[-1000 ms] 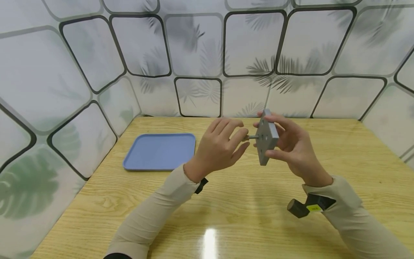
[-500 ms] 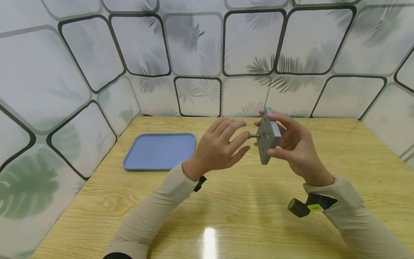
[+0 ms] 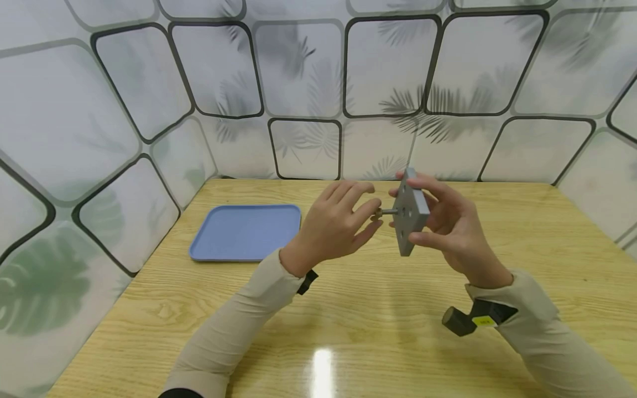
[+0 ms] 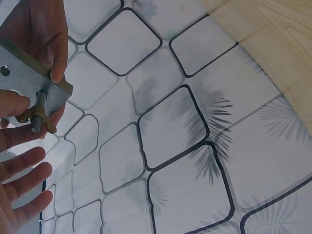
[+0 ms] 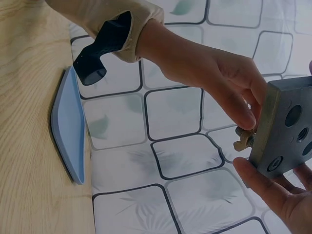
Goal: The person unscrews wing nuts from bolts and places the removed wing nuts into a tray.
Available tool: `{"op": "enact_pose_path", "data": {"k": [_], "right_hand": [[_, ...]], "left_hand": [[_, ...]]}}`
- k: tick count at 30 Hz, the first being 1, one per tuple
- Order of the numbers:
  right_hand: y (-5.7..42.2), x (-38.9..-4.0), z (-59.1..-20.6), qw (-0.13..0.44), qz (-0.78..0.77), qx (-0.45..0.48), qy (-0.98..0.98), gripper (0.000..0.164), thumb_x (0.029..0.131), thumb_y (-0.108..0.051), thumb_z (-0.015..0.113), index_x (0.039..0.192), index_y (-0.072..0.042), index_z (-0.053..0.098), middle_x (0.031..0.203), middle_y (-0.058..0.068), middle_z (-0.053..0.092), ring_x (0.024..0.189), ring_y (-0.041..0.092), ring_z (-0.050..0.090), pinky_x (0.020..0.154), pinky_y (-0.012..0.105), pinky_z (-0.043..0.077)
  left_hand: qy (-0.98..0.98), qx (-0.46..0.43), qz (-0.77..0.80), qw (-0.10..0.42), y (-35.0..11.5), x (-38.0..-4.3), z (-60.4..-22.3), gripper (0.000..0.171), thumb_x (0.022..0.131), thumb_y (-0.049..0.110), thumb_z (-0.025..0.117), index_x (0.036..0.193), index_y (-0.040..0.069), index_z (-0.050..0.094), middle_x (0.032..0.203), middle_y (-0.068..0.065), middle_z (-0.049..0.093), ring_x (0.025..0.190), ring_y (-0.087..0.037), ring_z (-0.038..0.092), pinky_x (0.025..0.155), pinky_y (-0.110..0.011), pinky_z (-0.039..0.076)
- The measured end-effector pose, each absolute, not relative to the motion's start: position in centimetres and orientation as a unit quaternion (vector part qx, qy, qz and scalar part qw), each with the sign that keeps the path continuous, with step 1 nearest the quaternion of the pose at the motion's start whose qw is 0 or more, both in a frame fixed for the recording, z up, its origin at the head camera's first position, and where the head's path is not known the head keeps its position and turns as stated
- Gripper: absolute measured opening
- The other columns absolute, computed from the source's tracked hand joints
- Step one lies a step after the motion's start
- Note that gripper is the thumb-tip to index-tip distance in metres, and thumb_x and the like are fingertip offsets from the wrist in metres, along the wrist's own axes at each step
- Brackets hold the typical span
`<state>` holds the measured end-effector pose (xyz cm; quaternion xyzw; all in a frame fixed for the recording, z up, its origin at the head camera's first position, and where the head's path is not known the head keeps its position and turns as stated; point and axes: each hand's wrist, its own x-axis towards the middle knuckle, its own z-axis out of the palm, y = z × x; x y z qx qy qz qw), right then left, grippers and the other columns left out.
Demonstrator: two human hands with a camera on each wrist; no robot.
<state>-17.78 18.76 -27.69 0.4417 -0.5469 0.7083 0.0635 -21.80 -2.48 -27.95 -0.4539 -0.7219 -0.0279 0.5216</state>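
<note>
A grey metal plate (image 3: 411, 213) with several round holes stands upright in the air, a bolt (image 3: 390, 211) sticking out of its left face. On the bolt's end sits a brass-coloured wing nut (image 4: 36, 117). My left hand (image 3: 334, 224) has its thumb and index finger at the wing nut, pinching it from two sides; the other fingers are spread away. The right hand (image 3: 455, 224) grips the plate by its edges, thumb at the near edge and fingers at the far one. From the right wrist view, the plate (image 5: 287, 126) hides part of the nut.
A blue tray (image 3: 246, 232) lies on the wooden table (image 3: 368, 315), left of my left hand. A patterned wall covering (image 3: 303, 72) rises behind the table and along its left side. Each wrist wears a black camera mount (image 3: 480, 315).
Half a second ago my left index finger reached farther right and covered the nut; now it has drawn back and the nut shows. The plate shifted slightly right, then back, in my right hand.
</note>
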Motion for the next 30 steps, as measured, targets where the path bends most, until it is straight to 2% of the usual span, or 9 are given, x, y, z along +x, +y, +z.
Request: {"op": "enact_pose_path", "data": {"k": [8,15,30], "right_hand": [[18.67,-17.82,-27.86,0.063,0.704,0.439,-0.554,0.063,0.079,0.008,0.067,0.137,-0.006,0.046,0.146,0.013,0.040,0.126,0.027,0.049,0.085,0.040,0.055],[18.73,-17.84,-27.77,0.062,0.706,0.441,-0.551,0.063,0.079,0.008,0.066,0.138,-0.006,0.046,0.146,0.012,0.041,0.126,0.026,0.049,0.086,0.039,0.055],[18.80,-17.80,-27.64,0.067,0.703,0.442,-0.554,0.064,0.079,0.009,0.066,0.137,-0.006,0.046,0.145,0.012,0.042,0.126,0.027,0.049,0.088,0.039,0.054]], "left_hand": [[-0.718,-0.434,-0.049,0.542,-2.50,-21.87,-27.79,0.014,0.088,0.025,0.061,0.090,0.012,0.066,0.097,-0.004,0.064,0.089,-0.020,0.060,0.085,-0.032,0.048],[-0.688,-0.459,-0.058,0.559,-2.55,-21.83,-27.63,0.012,0.086,0.021,0.065,0.089,0.010,0.064,0.094,-0.005,0.064,0.088,-0.020,0.060,0.084,-0.032,0.049],[-0.730,-0.462,-0.029,0.502,-2.71,-21.71,-27.70,0.022,0.085,0.035,0.063,0.089,0.014,0.064,0.099,-0.005,0.062,0.093,-0.022,0.059,0.086,-0.035,0.047]]}}
